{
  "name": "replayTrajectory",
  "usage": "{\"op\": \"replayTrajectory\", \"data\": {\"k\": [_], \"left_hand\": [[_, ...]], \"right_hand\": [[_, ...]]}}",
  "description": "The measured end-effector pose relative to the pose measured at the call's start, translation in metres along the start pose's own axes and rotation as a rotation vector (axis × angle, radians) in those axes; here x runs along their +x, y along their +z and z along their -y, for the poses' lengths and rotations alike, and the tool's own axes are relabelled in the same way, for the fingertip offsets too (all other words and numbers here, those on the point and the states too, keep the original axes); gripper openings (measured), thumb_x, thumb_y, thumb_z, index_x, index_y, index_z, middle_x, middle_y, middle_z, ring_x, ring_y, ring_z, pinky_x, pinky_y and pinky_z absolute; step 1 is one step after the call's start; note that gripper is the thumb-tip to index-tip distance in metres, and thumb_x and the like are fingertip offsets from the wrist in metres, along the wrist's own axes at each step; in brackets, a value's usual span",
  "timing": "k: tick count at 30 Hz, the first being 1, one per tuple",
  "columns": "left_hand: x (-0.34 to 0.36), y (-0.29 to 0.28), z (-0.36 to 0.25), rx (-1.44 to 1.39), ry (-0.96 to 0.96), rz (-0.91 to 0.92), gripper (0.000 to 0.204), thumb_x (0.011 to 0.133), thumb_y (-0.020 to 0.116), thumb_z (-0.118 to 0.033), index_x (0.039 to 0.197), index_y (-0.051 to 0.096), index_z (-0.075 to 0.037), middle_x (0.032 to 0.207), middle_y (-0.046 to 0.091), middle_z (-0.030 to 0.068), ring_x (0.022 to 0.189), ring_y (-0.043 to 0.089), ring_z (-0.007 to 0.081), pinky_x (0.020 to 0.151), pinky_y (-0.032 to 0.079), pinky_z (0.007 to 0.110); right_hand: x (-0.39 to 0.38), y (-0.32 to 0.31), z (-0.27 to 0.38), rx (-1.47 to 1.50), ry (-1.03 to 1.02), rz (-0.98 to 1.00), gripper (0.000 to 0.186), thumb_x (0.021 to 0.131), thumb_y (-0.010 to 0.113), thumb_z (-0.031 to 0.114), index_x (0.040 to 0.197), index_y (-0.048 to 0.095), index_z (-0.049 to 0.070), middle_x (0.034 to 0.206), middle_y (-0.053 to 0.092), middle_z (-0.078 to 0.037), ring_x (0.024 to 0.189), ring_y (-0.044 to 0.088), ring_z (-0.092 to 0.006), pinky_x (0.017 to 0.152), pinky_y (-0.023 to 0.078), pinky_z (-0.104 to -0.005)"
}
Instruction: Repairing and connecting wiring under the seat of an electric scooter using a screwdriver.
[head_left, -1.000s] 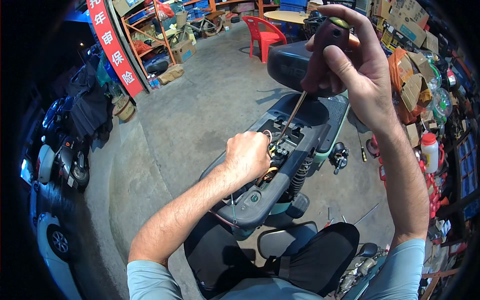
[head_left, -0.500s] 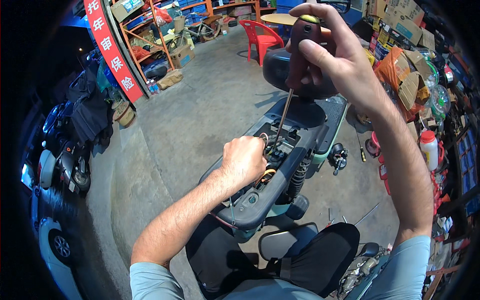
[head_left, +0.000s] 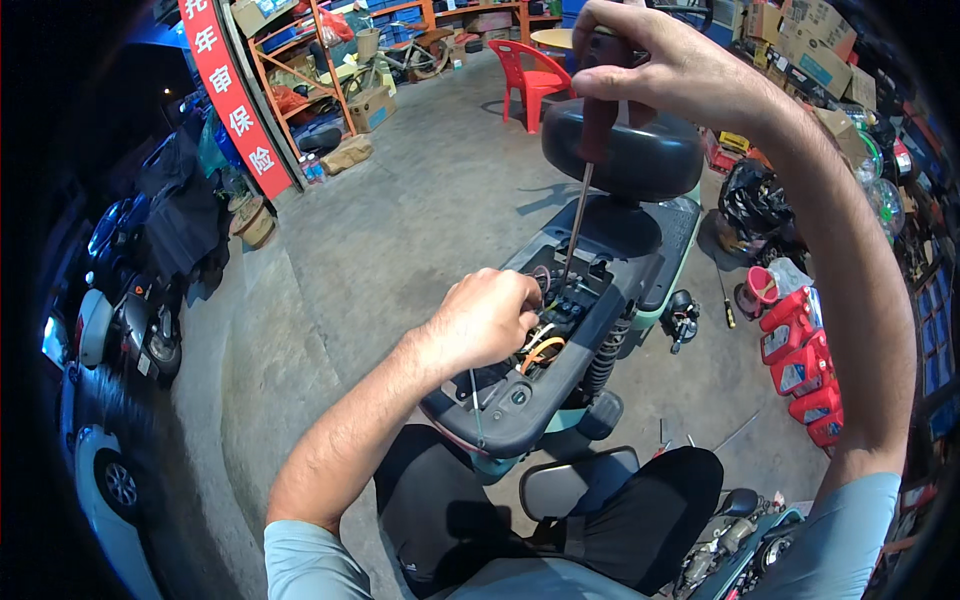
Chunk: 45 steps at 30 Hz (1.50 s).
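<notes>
My right hand [head_left: 665, 75] is raised high and closed around the dark red handle of a screwdriver [head_left: 598, 128]. The long metal shaft slants down into the uncovered body of a scooter [head_left: 515, 408], where its tip is lost among dark parts. My left hand [head_left: 485, 318] lies over the left side of that opening, fingers curled together beside a thin reddish wire loop [head_left: 541, 275]. Whatever the fingertips pinch is hidden. Orange wires [head_left: 542, 352] and a white wire show just below them. The black seat [head_left: 625, 152] stands beyond the opening.
A coil-spring shock absorber [head_left: 603, 358] runs along the scooter's right side. Red jugs [head_left: 803, 350] and another screwdriver [head_left: 728, 308] are on the floor to the right. A red chair [head_left: 530, 85] stands at the back; a potted plant [head_left: 252, 220] is at left.
The view has shifted, placing the scooter farther right. The screwdriver stands slightly more upright. My left hand has drawn a little leftward, uncovering more of the orange and white wires.
</notes>
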<state>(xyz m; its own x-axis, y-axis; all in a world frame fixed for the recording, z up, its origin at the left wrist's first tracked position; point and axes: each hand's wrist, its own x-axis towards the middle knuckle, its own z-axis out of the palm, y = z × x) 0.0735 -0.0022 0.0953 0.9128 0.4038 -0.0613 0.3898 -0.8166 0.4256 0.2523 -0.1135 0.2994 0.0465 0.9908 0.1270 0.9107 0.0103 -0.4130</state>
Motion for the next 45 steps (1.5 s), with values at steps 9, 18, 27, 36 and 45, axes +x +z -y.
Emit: {"op": "replayTrajectory", "data": {"k": [9,18,27,36,45], "left_hand": [[-0.017,-0.011,0.038,-0.270,0.147,-0.166,0.023,0.096,0.064,-0.005,0.117,0.069,0.001,0.106,0.073,0.0157,0.101,0.071,0.0228,0.088,0.056,0.037],[-0.040,-0.011,0.059,-0.269,0.151,-0.243,0.022,0.088,0.071,-0.002,0.110,0.071,-0.002,0.101,0.071,0.0107,0.091,0.070,0.0190,0.081,0.056,0.034],[-0.041,-0.004,0.062,-0.240,0.188,-0.221,0.018,0.087,0.071,-0.002,0.104,0.071,-0.003,0.100,0.070,0.0106,0.098,0.069,0.0234,0.088,0.054,0.037],[-0.040,0.000,0.052,-0.261,0.232,-0.303,0.017,0.084,0.072,-0.003,0.101,0.071,-0.004,0.099,0.068,0.0095,0.097,0.066,0.0249,0.086,0.053,0.038],[-0.036,0.010,0.039,0.050,0.454,-0.269,0.026,0.079,0.079,-0.008,0.105,0.074,-0.008,0.102,0.067,0.0066,0.101,0.060,0.0264,0.091,0.051,0.039]], "right_hand": [[-0.002,-0.003,0.006,0.055,0.025,0.013,0.034,0.099,0.061,0.017,0.127,0.056,-0.002,0.106,0.068,-0.012,0.097,0.066,-0.0171,0.080,0.056,-0.0320],[0.013,0.018,-0.039,0.127,-0.186,-0.193,0.037,0.100,0.059,0.020,0.132,0.055,0.002,0.108,0.070,-0.014,0.095,0.074,-0.0200,0.079,0.063,-0.0359],[0.029,0.003,-0.042,-0.019,-0.286,-0.115,0.041,0.103,0.057,0.044,0.116,0.063,0.005,0.077,0.070,-0.006,0.078,0.072,-0.0132,0.056,0.052,-0.0269],[0.023,0.004,0.008,-0.016,0.001,-0.046,0.040,0.100,0.065,0.036,0.121,0.065,0.002,0.092,0.068,-0.007,0.081,0.065,-0.0154,0.074,0.053,-0.0315],[0.011,-0.003,0.010,0.131,-0.012,0.035,0.039,0.098,0.064,0.019,0.128,0.055,-0.004,0.113,0.065,-0.013,0.105,0.066,-0.0225,0.093,0.057,-0.0377]]}}
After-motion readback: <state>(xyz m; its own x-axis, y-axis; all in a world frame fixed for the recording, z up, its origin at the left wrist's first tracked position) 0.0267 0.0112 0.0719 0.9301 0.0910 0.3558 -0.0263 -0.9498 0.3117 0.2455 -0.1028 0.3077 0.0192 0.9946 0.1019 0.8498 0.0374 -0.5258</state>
